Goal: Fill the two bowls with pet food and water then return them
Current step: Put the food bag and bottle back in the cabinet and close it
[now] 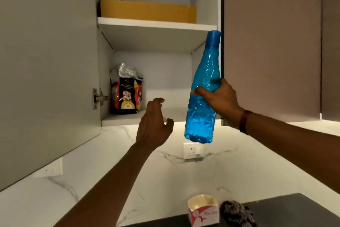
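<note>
Step in hand: fetching supplies. The right hand (pixel 219 98) grips the blue water bottle (pixel 203 87) upright, just right of the open cupboard (pixel 156 24). The left hand (pixel 154 122), released, reaches toward the pet food bag (pixel 126 92) on its lower shelf; next, grasp it.

One head-worn camera, tilted upward from close in, faces the open wall cabinet (pixel 158 24); the surface (pixel 294 206) only edges into the bottom of view
</note>
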